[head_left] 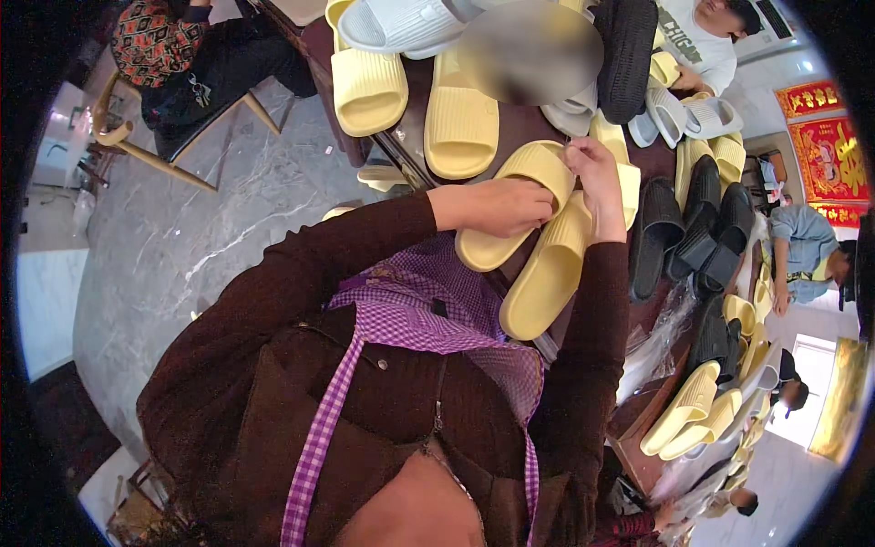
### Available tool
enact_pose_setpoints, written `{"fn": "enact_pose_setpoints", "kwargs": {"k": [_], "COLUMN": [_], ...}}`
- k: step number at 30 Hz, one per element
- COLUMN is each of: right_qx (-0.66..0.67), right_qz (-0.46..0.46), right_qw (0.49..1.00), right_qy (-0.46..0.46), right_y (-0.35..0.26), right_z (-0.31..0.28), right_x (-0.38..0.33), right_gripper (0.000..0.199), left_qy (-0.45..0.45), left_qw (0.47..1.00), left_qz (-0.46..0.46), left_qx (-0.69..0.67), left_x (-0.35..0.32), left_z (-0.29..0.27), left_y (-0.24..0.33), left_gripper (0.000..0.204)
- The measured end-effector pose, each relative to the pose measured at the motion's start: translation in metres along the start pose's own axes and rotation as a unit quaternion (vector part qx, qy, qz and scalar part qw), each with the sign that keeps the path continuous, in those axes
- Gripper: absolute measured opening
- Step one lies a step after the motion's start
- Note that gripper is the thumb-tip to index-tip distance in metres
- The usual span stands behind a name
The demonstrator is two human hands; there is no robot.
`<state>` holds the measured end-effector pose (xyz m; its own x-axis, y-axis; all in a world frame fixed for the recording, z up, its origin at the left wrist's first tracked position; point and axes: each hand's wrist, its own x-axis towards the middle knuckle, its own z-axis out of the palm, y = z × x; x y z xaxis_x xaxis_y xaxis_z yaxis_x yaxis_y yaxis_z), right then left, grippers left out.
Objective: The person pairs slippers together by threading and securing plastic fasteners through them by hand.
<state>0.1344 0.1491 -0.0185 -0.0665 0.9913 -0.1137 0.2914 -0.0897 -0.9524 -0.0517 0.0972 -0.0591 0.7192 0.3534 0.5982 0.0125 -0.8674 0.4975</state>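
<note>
Looking down past my purple checked apron point(410, 310) and brown sleeves, I've got a pale yellow slide sandal point(518, 205) right at the table edge. My left hand point(501, 208) is wrapped over its middle, fingers curled down on the strap, so that one's a proper hold. My right hand point(597, 173) is up at the top rim of the strap with fingertips pinched tight together; can't really tell what's in the pinch, too small, but it's touching the sandal there. A second yellow sandal point(547, 273) lies just beside and under it, angled toward me.

Off to my right on the dark table point(519, 123) there's a cluster of black sandals point(702, 232), then crumpled clear plastic bags point(661, 342) by the table edge, and more yellow sandals stacked point(693, 410) lower down past those.

Further up the table: two more yellow sandals point(415, 100) lying flat, a white sandal point(392, 23) above them, and a grey-white pair point(684, 114) over on the right.

Way back, a person in a patterned top sits on a wooden chair point(137, 137) on the grey marble floor point(182, 246). On the far right wall hang red rectangular signs point(825, 150) with gold lettering, one above another.
</note>
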Motion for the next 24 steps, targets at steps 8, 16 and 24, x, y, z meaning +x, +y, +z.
{"fn": "enact_pose_setpoints", "kwargs": {"k": [8, 16, 24], "right_qx": [0.111, 0.132, 0.15], "right_qz": [-0.102, -0.165, -0.176], "right_qw": [0.988, 0.975, 0.971], "right_qy": [0.022, 0.061, 0.068], "right_y": [0.004, -0.003, 0.001], "right_z": [-0.017, -0.012, -0.012], "right_x": [-0.018, -0.049, -0.062], "right_gripper": [0.006, 0.007, 0.008], "left_qy": [0.119, 0.209, 0.212], "left_qw": [0.98, 0.83, 0.753], "left_qz": [-0.107, -0.342, -0.344], "left_qx": [-0.117, -0.388, -0.519], "left_x": [0.001, 0.059, 0.075], "left_z": [-0.016, -0.032, -0.008], "left_y": [0.032, 0.009, -0.011], "left_gripper": [0.019, 0.02, 0.015]}}
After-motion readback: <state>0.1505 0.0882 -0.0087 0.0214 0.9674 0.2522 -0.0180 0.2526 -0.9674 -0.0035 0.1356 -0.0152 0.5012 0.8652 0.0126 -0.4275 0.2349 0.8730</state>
